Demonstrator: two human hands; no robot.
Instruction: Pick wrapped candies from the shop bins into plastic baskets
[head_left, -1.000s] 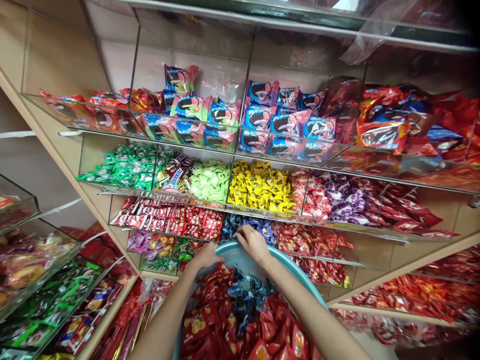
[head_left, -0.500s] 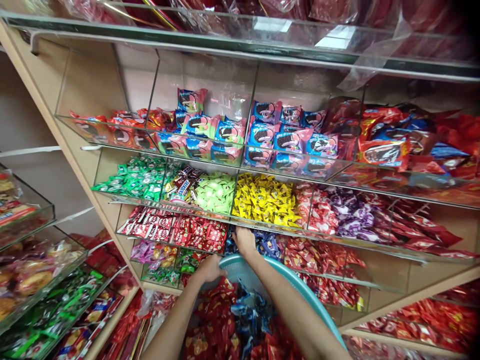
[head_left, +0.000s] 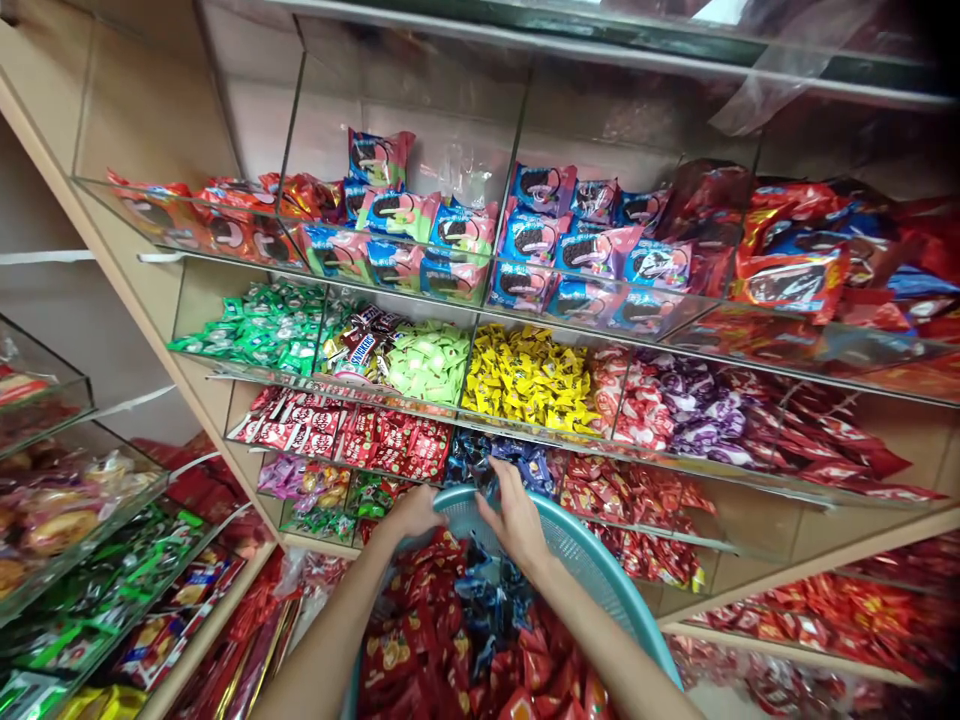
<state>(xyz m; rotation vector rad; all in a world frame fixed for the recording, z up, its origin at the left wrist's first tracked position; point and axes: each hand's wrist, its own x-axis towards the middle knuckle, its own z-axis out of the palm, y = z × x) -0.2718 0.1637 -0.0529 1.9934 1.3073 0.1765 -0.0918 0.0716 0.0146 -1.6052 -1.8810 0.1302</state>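
A teal plastic basket (head_left: 626, 590) stands in front of me, holding red-wrapped candies (head_left: 405, 650) and a patch of blue-wrapped candies (head_left: 487, 600). My left hand (head_left: 412, 512) is closed around the basket's far-left rim. Over the far rim is my right hand (head_left: 516, 515), its thumb and fingers apart, and I see nothing held in it. Just beyond its fingertips, a shelf compartment contains dark blue wrapped candies (head_left: 536, 465).
Clear-fronted shelves rise ahead, with yellow candies (head_left: 529, 380), green candies (head_left: 262, 330) and blue cookie packs (head_left: 532, 235). Transparent shelf edges (head_left: 555, 435) jut out above my hands. More snack bins (head_left: 97, 560) stand at the left.
My right hand has drawn back from the dark blue candies to above the basket, and its fingers have spread. My left hand stays on the rim. The view has shifted slightly.
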